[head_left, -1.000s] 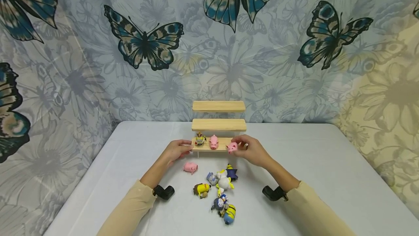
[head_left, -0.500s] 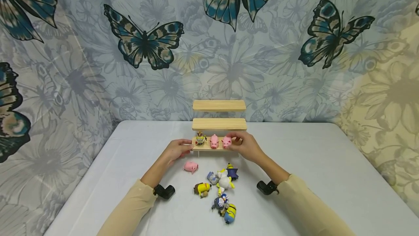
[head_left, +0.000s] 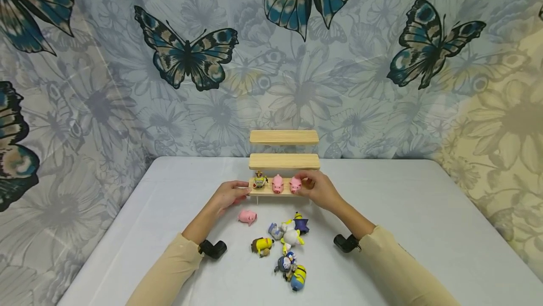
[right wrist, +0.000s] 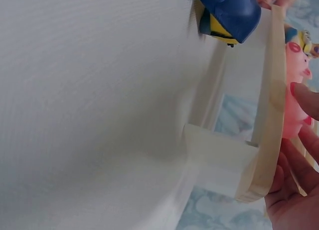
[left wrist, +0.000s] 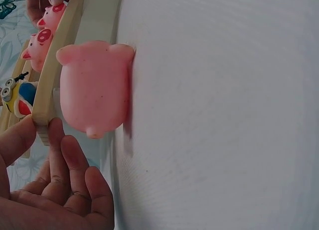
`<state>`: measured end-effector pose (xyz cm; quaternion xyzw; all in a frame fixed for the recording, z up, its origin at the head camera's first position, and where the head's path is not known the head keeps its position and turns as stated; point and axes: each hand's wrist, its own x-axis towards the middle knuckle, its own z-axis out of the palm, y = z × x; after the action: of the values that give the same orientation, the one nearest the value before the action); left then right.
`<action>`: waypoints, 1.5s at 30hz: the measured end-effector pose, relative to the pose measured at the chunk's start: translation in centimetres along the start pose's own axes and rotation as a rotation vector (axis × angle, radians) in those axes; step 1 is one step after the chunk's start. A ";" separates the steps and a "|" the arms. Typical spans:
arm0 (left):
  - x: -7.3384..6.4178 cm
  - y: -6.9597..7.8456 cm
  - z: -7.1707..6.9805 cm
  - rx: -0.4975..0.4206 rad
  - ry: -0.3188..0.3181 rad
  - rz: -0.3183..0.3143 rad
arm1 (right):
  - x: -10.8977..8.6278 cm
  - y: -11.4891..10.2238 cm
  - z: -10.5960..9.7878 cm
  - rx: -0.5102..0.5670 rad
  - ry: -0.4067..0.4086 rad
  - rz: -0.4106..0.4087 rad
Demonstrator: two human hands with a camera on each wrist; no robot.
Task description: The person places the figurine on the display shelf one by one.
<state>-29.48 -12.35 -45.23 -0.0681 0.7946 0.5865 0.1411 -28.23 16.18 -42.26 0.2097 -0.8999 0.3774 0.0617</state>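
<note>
Just below the frame's centre, a pig (head_left: 295,185) is pinched on the lowest shelf (head_left: 266,193) by the fingers of the right hand (head_left: 321,190); the shelf's left end is gripped by the left hand (head_left: 230,194). Through a leftward nudge, the second pig (head_left: 277,184) could be toppled.

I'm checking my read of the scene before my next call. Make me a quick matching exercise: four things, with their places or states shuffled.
1. Left hand
2. Right hand
3. Minion figure with red and white trim
4. Blue-caped minion figure

A. on the white table
B. pinching a pink pig figure
C. standing on the lowest plank
D. gripping the lowest plank's left end

Pairs: 1-D, 2-B, 3-C, 4-A
</note>
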 end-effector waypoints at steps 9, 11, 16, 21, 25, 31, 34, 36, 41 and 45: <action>-0.1 0.0 0.0 0.000 -0.002 0.005 | 0.0 0.2 0.0 -0.020 -0.008 0.013; -0.2 0.0 0.0 -0.004 -0.003 0.000 | -0.1 0.2 0.0 -0.017 -0.010 0.012; -0.3 0.0 0.0 -0.010 -0.012 0.006 | -0.2 0.2 0.0 -0.038 -0.008 0.006; -0.4 0.0 0.0 -0.018 -0.014 0.008 | -0.1 0.3 0.0 -0.067 0.012 -0.026; -0.4 0.1 -0.1 -0.020 -0.013 0.005 | -0.1 0.3 0.1 -0.078 0.014 -0.025; -0.4 0.3 -0.1 -0.027 -0.013 0.004 | -0.2 0.2 0.0 -0.074 0.003 -0.004; -0.4 0.3 0.0 -0.025 -0.010 -0.003 | -0.3 0.2 -0.1 -0.079 0.003 -0.002; -0.4 0.3 0.0 -0.024 -0.007 -0.004 | -0.5 0.1 -0.2 -0.089 0.006 -0.001; -0.4 0.3 0.0 -0.023 -0.007 -0.007 | -1.2 -0.3 -0.7 -0.108 0.030 -0.006; -0.4 0.2 0.1 -0.025 -0.007 -0.007 | -2.1 -0.5 -1.3 -0.114 0.042 -0.021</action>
<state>-29.18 -12.24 -44.92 -0.0705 0.7866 0.5961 0.1452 -26.18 17.43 -41.58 0.2071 -0.9162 0.3293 0.0965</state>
